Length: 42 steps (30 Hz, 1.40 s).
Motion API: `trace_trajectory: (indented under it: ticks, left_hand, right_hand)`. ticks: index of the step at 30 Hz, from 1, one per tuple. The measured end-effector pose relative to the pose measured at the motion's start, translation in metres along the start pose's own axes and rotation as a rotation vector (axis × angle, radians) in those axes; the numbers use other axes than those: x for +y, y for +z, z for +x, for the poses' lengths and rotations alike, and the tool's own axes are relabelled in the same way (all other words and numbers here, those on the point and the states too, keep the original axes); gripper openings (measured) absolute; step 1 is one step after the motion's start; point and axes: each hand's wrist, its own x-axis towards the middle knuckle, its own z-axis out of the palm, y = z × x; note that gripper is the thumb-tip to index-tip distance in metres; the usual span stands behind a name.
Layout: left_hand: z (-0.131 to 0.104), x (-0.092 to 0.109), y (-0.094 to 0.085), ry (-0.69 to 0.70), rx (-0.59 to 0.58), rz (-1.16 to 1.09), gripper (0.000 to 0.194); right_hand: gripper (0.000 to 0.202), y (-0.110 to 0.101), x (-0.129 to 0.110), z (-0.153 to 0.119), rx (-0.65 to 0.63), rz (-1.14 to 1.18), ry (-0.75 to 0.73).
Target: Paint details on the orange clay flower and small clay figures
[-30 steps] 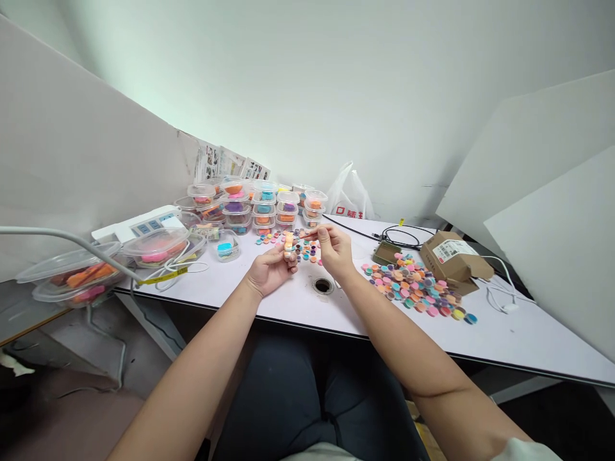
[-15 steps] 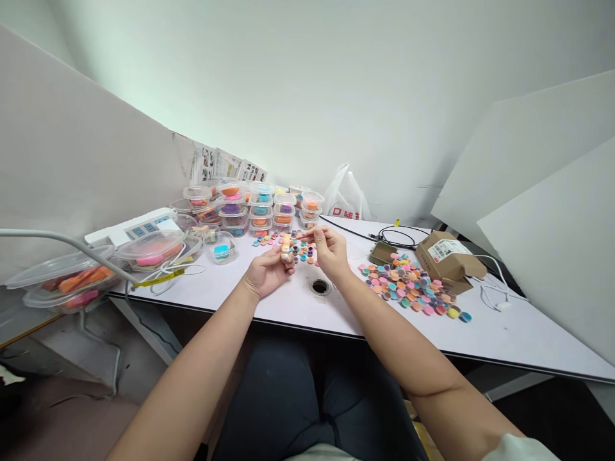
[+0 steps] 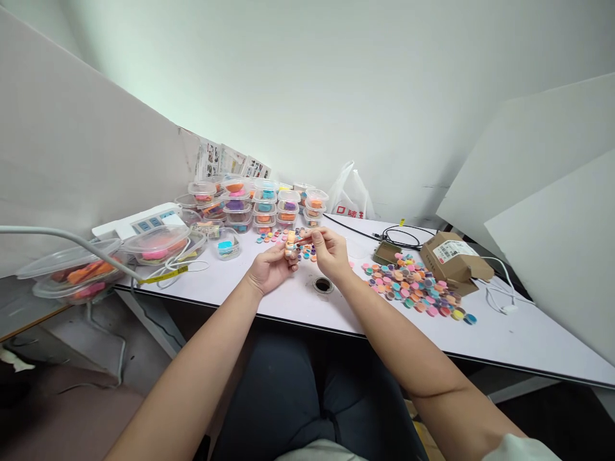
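Left hand: your left hand [image 3: 271, 269] was closed around the lower part of a small orange-and-white figure [image 3: 291, 239], pinching it upright between thumb and fingers above the table [image 3: 283, 310].
Right hand: your right hand [image 3: 331, 253] was grasping a slim reddish stick [image 3: 305, 239] between thumb and fingertips; its tip pointed left at the figure, but you could not tell whether the two touched.
Figure: it stood up out of your left fingers, just left of your right fingertips; its finer details were too small to tell.
Loose discs: small colored discs [image 3: 307, 251] lay scattered on the table behind and between your hands.
Disc pile: a larger, many-colored heap [image 3: 417, 285] spread to the right of your right hand.
Table hole: a round, ringed opening [image 3: 323, 285] sat near your right wrist, between your forearms.
Tubs: stacked clear tubs [image 3: 264, 209] with colored contents stood beyond your left hand, and a low tub with something blue [image 3: 225, 246] sat to its left.
Power strip: a white power strip [image 3: 144, 221] lay farther left of your left hand.
Boxes: a small green box [image 3: 385, 253] and a cardboard box [image 3: 446, 256] rested right of your right hand, behind the heap.
Bag: a white plastic bag [image 3: 352, 197] stood beyond your right hand, near the wall.
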Motion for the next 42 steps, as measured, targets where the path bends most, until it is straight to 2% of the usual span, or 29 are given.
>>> trace_trajectory:
  ticks: [5, 11, 15, 21, 27, 33, 37, 42]
  left_hand:
    - [-0.001, 0.001, 0.002, -0.012, 0.008, -0.002, 0.028]
    - [0.001, 0.0, -0.001, 0.014, 0.015, -0.029, 0.033]
    - [0.002, -0.002, -0.005, 0.033, 0.012, -0.048, 0.031]
    - [0.003, -0.002, -0.005, 0.034, 0.009, -0.056, 0.032]
    - [0.003, -0.002, -0.005, 0.045, 0.016, -0.06, 0.033]
    - [0.003, -0.002, -0.005, 0.033, 0.0, -0.053, 0.033]
    - [0.003, -0.001, -0.005, 0.034, -0.008, -0.061, 0.034]
    - [0.003, -0.001, -0.005, 0.027, -0.007, -0.061, 0.036]
  right_hand:
    - [0.039, -0.002, 0.0, 0.0, 0.042, 0.013, -0.014]
    - [0.037, -0.005, 0.005, -0.002, -0.069, -0.08, -0.109]
    - [0.037, -0.009, 0.003, -0.002, -0.058, -0.136, -0.155]
    - [0.037, -0.003, 0.0, -0.001, -0.031, -0.052, -0.108]
    - [0.033, -0.004, 0.0, -0.002, 0.011, -0.048, -0.125]
    - [0.031, -0.005, 0.009, 0.0, -0.069, -0.087, -0.14]
    - [0.035, -0.007, 0.01, 0.0, -0.049, -0.057, -0.077]
    - [0.034, -0.004, 0.005, 0.0, -0.027, -0.006, -0.084]
